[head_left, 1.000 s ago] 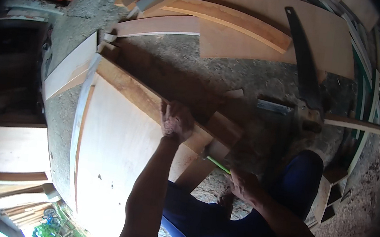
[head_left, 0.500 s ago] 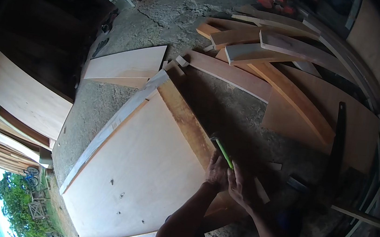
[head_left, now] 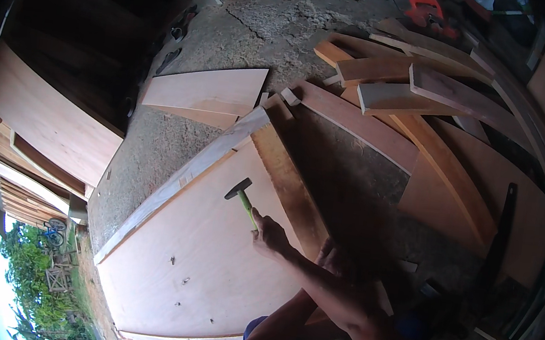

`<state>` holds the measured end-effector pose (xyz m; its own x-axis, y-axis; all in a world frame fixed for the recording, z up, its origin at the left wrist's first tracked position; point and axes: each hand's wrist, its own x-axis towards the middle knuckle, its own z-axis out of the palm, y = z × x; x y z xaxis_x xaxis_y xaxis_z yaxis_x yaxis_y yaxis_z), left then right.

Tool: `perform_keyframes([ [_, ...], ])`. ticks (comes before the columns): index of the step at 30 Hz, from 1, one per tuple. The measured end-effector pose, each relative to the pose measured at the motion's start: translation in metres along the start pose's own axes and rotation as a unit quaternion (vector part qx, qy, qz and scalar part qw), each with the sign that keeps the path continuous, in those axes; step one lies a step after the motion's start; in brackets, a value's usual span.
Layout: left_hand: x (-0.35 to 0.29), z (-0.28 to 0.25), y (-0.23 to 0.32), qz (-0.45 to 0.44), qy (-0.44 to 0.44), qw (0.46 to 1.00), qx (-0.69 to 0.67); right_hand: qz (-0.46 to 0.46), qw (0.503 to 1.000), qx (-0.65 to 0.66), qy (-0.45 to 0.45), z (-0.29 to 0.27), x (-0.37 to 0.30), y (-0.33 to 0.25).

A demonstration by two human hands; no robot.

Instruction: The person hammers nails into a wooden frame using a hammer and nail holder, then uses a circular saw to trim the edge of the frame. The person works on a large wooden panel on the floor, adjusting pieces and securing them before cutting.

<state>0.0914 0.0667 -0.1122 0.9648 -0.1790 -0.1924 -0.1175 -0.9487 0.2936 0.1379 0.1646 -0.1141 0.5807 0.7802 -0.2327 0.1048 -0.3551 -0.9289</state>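
My right hand (head_left: 270,235) is closed round the green handle of a small hammer (head_left: 241,189), its dark head raised above a pale plywood panel (head_left: 222,258). My right forearm crosses over the left one. At the near end of the thick wooden side board (head_left: 291,182), my left hand (head_left: 334,256) rests against the edge, fingers drawn together. Shadow and the right arm partly hide it, so anything pinched there does not show. A whitish strip of wood (head_left: 176,186) edges the panel's far-left side, and several small dark marks dot the panel.
Curved timber pieces (head_left: 447,166) are stacked at the right, near a handsaw (head_left: 504,223). Red power tools (head_left: 431,15) lie at the back on rough concrete (head_left: 262,21). A loose plywood piece (head_left: 208,89) lies beyond the panel; a large curved sheet (head_left: 50,111) stands at left.
My right hand has moved up and left with the hammer, away from my left hand to above the panel. The left hand stays by the side board. The whole view has shifted slightly.
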Motion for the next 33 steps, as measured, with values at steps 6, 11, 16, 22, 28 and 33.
perform_keyframes([
  [6, -0.015, -0.008, -0.009, -0.021, 0.004, 1.000, -0.010, 0.062, 0.992, 0.043, -0.099, 0.013, 0.032, -0.015],
  [11, 0.001, -0.011, 0.002, 0.012, 0.009, 1.000, -0.022, 0.001, 0.980, -0.042, 0.193, -0.006, 0.097, 0.013],
  [16, -0.008, -0.013, -0.005, 0.001, 0.002, 1.000, -0.019, -0.005, 0.999, 0.011, 0.046, 0.002, 0.105, 0.019],
  [22, -0.007, -0.013, -0.005, 0.009, -0.005, 1.000, -0.017, -0.016, 0.989, -0.027, 0.146, 0.026, 0.100, 0.015],
  [28, -0.008, -0.013, -0.005, 0.012, -0.007, 1.000, -0.021, -0.035, 0.963, -0.036, 0.263, 0.043, 0.099, 0.021],
  [33, -0.010, -0.013, -0.006, 0.011, -0.006, 1.000, -0.026, -0.020, 0.977, -0.041, 0.210, 0.023, 0.109, 0.029],
])
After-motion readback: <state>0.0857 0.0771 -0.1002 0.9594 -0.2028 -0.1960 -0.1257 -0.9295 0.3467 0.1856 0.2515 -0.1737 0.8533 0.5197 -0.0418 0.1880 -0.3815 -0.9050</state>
